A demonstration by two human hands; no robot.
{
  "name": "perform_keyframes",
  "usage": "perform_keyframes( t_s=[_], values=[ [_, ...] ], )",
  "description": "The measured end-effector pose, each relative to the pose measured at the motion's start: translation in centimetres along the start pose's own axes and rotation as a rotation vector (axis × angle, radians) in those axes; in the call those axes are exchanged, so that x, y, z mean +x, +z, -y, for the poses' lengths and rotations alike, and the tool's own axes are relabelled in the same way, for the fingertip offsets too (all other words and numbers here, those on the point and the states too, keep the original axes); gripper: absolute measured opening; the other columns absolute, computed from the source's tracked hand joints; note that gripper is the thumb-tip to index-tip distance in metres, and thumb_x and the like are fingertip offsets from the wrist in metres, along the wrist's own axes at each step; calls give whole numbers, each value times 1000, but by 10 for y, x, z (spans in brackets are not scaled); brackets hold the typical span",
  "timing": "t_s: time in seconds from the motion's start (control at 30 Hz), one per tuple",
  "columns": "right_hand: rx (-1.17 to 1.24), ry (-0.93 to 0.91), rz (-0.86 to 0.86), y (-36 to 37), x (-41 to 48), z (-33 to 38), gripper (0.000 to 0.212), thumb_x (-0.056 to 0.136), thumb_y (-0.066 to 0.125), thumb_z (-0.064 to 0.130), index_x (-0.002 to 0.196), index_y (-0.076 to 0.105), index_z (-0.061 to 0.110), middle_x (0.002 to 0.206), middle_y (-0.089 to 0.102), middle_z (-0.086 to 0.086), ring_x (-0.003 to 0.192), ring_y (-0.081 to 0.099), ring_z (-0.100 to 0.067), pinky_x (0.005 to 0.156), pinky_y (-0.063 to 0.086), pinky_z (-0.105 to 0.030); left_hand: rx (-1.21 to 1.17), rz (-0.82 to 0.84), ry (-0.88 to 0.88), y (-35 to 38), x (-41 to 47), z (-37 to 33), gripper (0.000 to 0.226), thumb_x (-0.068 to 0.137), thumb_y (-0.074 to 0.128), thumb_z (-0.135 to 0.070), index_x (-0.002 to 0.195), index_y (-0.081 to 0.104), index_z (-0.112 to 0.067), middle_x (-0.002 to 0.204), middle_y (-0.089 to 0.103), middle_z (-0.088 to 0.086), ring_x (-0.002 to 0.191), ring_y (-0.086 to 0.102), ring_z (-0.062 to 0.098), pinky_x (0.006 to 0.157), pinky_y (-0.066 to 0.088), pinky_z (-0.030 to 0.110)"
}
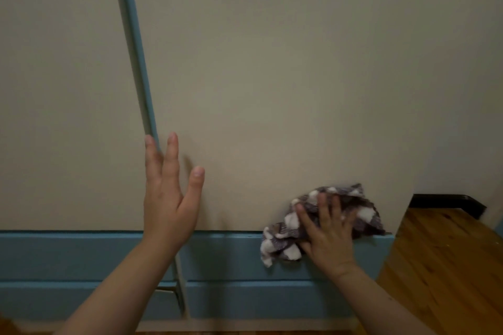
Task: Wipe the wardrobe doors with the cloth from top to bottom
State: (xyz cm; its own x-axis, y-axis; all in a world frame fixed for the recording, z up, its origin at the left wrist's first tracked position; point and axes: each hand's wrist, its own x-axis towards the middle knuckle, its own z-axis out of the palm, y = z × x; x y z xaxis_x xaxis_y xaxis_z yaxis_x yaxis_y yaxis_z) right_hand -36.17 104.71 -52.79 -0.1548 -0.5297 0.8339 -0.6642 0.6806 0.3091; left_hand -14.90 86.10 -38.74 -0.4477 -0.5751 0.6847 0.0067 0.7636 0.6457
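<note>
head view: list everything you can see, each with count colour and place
left wardrobe door: one, beige, left part of the view
right wardrobe door: one, beige, centre and right
edge strip: one, blue, runs upright between the two doors
bottom rails: blue, across the foot of both doors
cloth: one, grey and white check, bunched at the lower right corner of the right door, overlapping the rail
wall: pale, far right
skirting board: one, black, foot of the wall
floor: brown wood, lower right
left hand: one, fingers straight, raised by the strip
right hand: one, fingers spread, presses the cloth
</note>
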Motion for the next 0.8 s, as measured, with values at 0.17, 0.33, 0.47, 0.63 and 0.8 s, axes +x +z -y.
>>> perform_keyframes(
  t_s=[0.17, 0.33, 0.47, 0.63, 0.8],
  values=[
    [2, -99, -60, 1, 33, 50, 85, 75, 41, 55, 149, 4, 34, 158, -8, -8, 144, -5, -31, 108, -6, -61, -6, 54, -5, -9, -1, 5, 65, 78, 24, -63, 137, 12, -39, 157, -5, 1, 138, -3, -1, 99, -2, -2],
    [5, -175, -71, -1, 56, 90, 84, 75, 43, 56, 148, 9, 33, 157, -10, -9, 144, -6, -31, 107, -5, -62, 8, 80, -42, -14, -5, 13, 63, 76, 17, -68, 134, 11, -43, 156, -3, -4, 132, -6, -8, 108, 2, 22],
    [-5, -280, -49, -6, 73, 116, 88, 68, 59, 57, 144, 20, 36, 157, -9, -9, 144, -7, -32, 106, -7, -63, -6, 109, -66, -19, -6, 20, 64, 76, 16, -68, 134, 11, -43, 157, -2, -4, 132, -6, -12, 101, -2, 2],
    [96, -389, -84, -11, 102, 152, 62, 81, 46, 39, 140, 27, 31, 151, 22, -2, 143, 6, -28, 111, -9, -58, -31, 114, -49, -25, -7, 22, 62, 79, 17, -64, 136, 15, -40, 156, 1, -3, 132, -2, -12, 96, -1, -6],
    [77, -444, -35, -11, 111, 167, 65, 82, 38, 36, 143, 20, 23, 149, 22, 0, 141, 7, -26, 110, -11, -57, -21, 148, -60, -33, -16, 27, 59, 77, 16, -65, 133, 13, -44, 156, 2, -6, 131, -4, -14, 93, -1, -8]
  ],
)
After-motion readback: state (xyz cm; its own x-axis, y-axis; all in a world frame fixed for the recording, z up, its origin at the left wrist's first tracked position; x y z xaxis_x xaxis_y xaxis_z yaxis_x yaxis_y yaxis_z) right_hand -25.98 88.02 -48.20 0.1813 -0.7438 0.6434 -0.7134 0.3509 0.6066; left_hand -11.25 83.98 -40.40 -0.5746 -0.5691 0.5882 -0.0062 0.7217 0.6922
